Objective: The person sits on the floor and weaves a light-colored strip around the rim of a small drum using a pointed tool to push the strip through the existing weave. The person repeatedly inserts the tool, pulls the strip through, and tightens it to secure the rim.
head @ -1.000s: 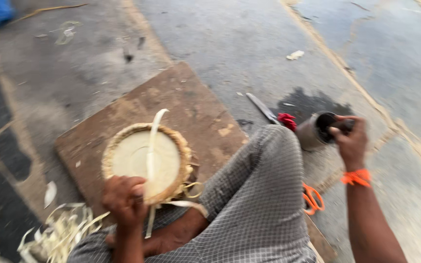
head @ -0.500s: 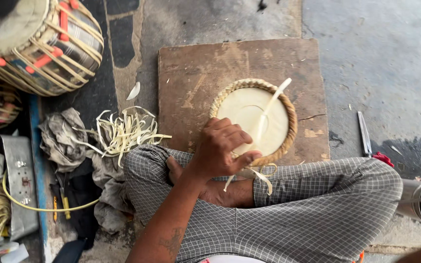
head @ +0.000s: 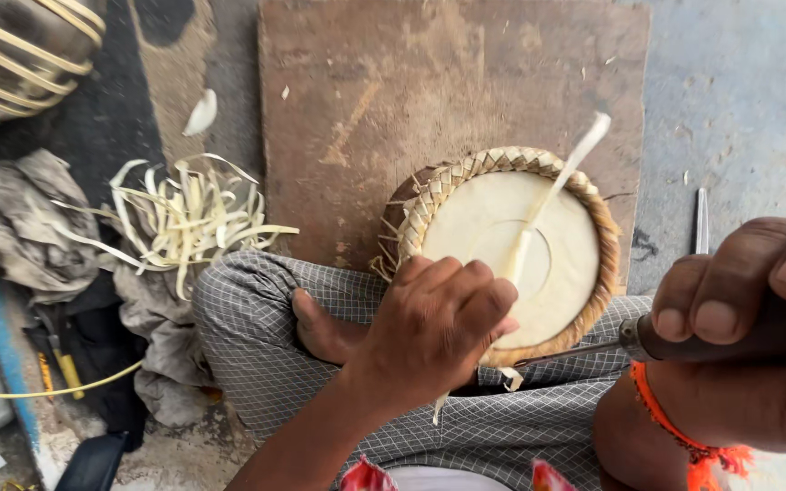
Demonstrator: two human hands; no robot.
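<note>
Wooden board (head: pixel 366 100) underneath; our left hand (head: pixel 434 323) pins the woven disc (head: pixel 502 245) steady while our right hand (head: pixel 748 336) fists an awl (head: pixel 584 350) at its rim.

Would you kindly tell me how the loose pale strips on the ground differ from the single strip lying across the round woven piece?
The loose pale strips lie curled in a tangled heap on the ground; the single strip runs nearly straight across the round woven piece. No hand touches the heap, whereas the left hand rests at the single strip's lower end. Both look alike in colour and material.
</note>
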